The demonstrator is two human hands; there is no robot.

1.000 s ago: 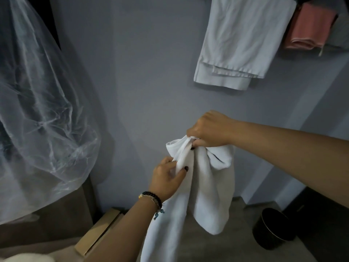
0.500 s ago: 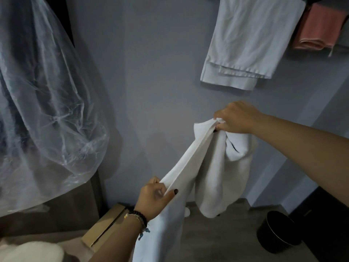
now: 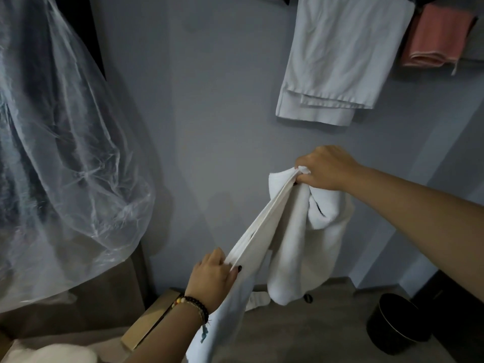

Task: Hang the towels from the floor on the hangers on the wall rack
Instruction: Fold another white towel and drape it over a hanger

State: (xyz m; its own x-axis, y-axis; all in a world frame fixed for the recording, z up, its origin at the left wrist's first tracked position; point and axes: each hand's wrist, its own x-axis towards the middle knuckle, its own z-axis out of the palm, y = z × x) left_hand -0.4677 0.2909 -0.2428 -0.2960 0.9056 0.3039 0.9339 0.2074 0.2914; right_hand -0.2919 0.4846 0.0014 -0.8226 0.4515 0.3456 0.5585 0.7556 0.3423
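I am stretching the white towel (image 3: 293, 231) out: right hand (image 3: 324, 169) grips its top corner, left hand (image 3: 212, 273) pinches the hem below. Next, lift it to a hanger above.

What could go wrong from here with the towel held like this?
The towel is bunched, gripped only at its edge by the left hand and right hand; it may slip, or go up crumpled. Its hanging end could also brush the white sock-like item on the floor.
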